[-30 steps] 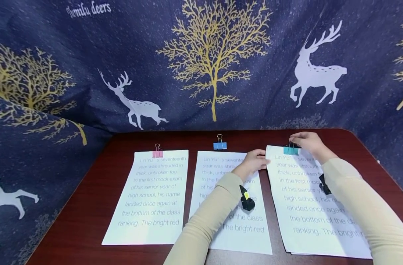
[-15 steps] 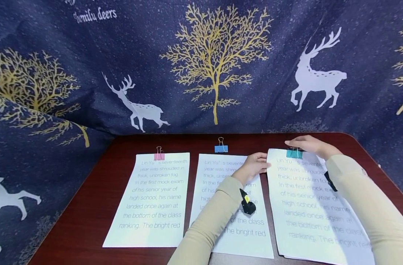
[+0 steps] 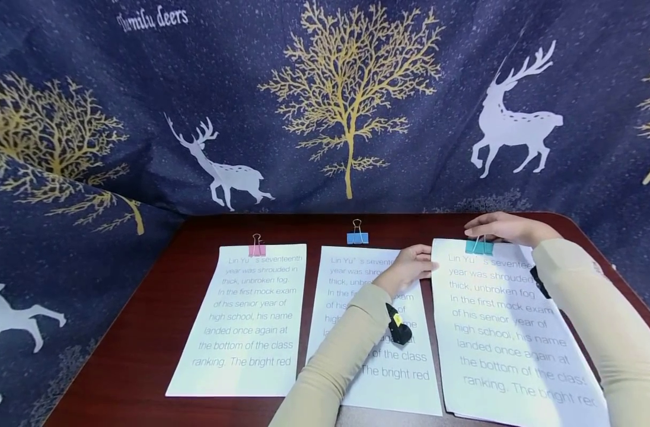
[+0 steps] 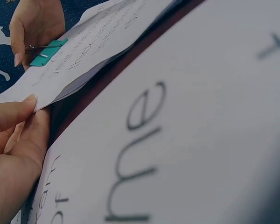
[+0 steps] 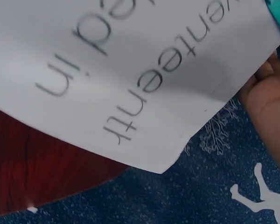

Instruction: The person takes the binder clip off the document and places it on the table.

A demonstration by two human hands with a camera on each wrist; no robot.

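A teal binder clip (image 3: 478,247) sits on the top edge of the right-hand stack of printed paper (image 3: 498,338). My right hand (image 3: 509,228) reaches over the clip from behind and holds it by its wire handles. In the left wrist view, the handles of the binder clip (image 4: 49,53) meet the fingers of that hand. My left hand (image 3: 407,270) pinches the stack's upper left corner, thumb on top and fingers beneath, as the left wrist view shows. Part of the palm of the right hand (image 5: 270,105) appears behind the paper's edge in the right wrist view.
On the left lies a printed sheet (image 3: 239,320) bearing a pink binder clip (image 3: 257,250). The middle sheet (image 3: 378,391) is partly under my left forearm; a blue binder clip (image 3: 357,238) stands behind it. A dark patterned cloth (image 3: 303,172) hangs beyond the red-brown table (image 3: 138,344).
My right hand lifted off its pinch on the handles, passed flat over the clip, and now holds it from behind. The clip and stack shifted slightly right in view. My left hand stayed put.
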